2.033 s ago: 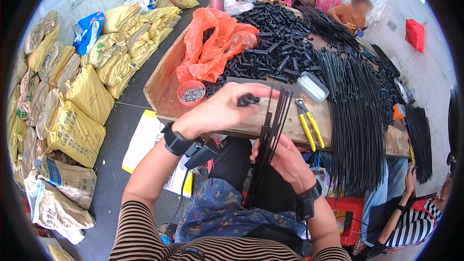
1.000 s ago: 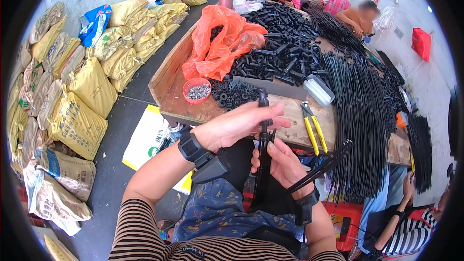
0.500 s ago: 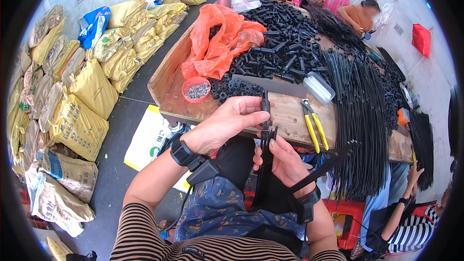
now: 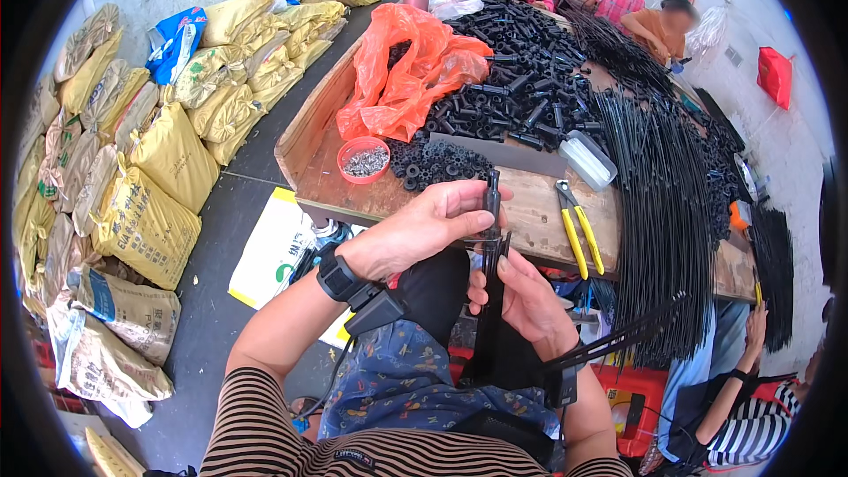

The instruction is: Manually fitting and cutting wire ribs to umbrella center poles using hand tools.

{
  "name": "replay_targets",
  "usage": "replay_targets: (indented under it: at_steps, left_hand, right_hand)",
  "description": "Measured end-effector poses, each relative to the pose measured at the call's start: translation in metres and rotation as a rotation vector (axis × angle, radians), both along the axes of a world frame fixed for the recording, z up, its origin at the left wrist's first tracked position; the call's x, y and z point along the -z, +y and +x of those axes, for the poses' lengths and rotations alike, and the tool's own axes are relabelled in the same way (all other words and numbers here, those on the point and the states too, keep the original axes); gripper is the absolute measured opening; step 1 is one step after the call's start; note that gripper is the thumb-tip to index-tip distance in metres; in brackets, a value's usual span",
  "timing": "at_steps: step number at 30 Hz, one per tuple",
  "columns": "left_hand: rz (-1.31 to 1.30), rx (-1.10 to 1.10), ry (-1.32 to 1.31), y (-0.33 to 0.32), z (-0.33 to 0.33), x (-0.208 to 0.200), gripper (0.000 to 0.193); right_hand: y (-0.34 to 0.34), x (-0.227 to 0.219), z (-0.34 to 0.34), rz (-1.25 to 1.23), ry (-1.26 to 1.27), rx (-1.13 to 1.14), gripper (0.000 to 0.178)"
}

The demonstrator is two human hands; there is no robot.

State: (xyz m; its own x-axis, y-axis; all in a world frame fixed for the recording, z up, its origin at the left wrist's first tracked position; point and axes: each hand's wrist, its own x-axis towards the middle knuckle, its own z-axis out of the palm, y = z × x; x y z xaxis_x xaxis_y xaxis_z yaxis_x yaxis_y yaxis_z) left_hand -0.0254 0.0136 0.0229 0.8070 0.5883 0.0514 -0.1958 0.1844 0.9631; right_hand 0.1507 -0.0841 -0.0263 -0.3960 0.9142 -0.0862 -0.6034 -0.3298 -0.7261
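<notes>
Before the table edge, my left hand [image 4: 428,219] pinches an upright black plastic tube [image 4: 492,199] between thumb and fingers. Just below it, my right hand [image 4: 533,302] is closed around a bundle of thin black rods [image 4: 488,336]. One rod tip meets or nearly meets the tube's lower end; the exact contact cannot be made out. More black rods [image 4: 627,325] fan out to the right past my right wrist. On the table beyond lie a heap of black tubes [image 4: 521,97], small black rings [image 4: 433,164] and a red bowl of small metal pieces [image 4: 363,160].
Yellow-handled pliers [image 4: 576,234] and a clear plastic box [image 4: 586,162] rest near the table edge [image 4: 530,234]. An orange plastic bag [image 4: 389,79] sits left of the heap. Long black rods [image 4: 658,238] overhang the table at right. Stacked sacks [image 4: 146,221] line the left; co-workers sit around.
The rods by my right wrist have swung outward to the right and spread apart. Both hands keep their grip, almost in place. The view has shifted slightly.
</notes>
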Motion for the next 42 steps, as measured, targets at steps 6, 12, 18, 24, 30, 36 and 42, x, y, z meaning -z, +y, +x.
replay_targets:
  at_steps: [6, 12, 18, 24, 30, 36, 42]
  left_hand:
    - [0.068, -0.036, 0.017, -0.004, 0.003, 0.002, 0.035]
    - [0.03, -0.044, 0.05, -0.006, -0.001, 0.009, 0.035]
    - [-0.171, -0.065, -0.016, -0.015, -0.003, 0.011, 0.039]
    - [-0.249, -0.04, -0.12, -0.025, -0.005, 0.038, 0.037]
    - [-0.407, -0.091, -0.291, -0.03, 0.001, 0.053, 0.034]
    - [-0.471, -0.107, -0.362, -0.035, 0.003, 0.062, 0.035]
    - [-0.465, -0.141, -0.395, -0.04, 0.003, 0.063, 0.036]
  right_hand:
    - [-0.002, 0.003, 0.0, -0.03, -0.015, 0.014, 0.033]
    - [-0.002, 0.007, -0.002, -0.003, 0.004, 0.002, 0.033]
    - [-0.002, 0.007, -0.001, -0.015, -0.014, 0.025, 0.032]
    - [0.0, 0.005, -0.003, -0.014, -0.05, 0.058, 0.03]
    - [0.0, 0.006, -0.005, -0.012, -0.056, 0.06, 0.03]
    - [0.0, 0.003, -0.01, -0.003, -0.074, 0.077, 0.031]
    - [-0.002, -0.002, -0.012, 0.031, -0.114, 0.065, 0.032]
